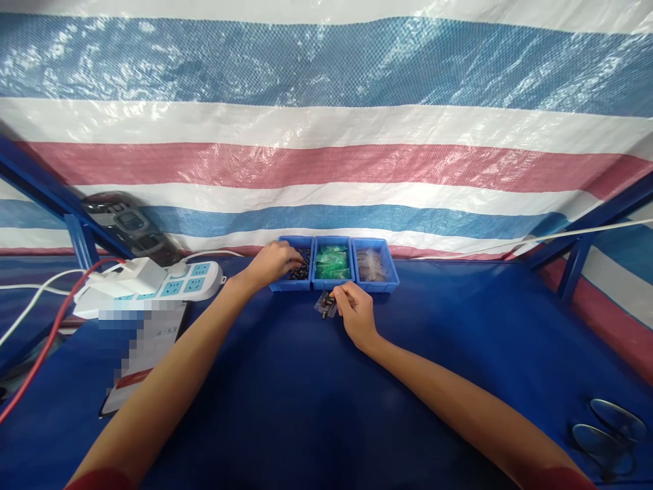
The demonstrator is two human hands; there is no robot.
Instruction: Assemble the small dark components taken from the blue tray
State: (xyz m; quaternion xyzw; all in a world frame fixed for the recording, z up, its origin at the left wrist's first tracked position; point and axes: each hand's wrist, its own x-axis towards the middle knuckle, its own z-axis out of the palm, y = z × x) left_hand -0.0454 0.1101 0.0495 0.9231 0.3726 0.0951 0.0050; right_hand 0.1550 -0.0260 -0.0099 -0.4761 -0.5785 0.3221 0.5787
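Three blue bins stand side by side at the back of the blue table. My left hand point(277, 262) reaches into the left bin point(290, 286), its fingers bent over small dark parts point(300, 272); whether they grip one is hidden. Green packets point(332, 262) fill the middle bin point(334, 283). Clear bags with greyish contents point(371, 265) lie in the right bin point(390, 272). In front of the middle bin, my right hand point(356, 312) pinches the edge of a small clear bag point(325, 305) with dark parts in or on it.
A white power strip point(204, 280) with plugs and cables lies at the left, near a clipboard with paper point(166, 330). Behind it is a dark wrapped object point(135, 224). Eyeglasses point(607, 432) rest at the right front. Striped sheeting point(326, 163) hangs behind.
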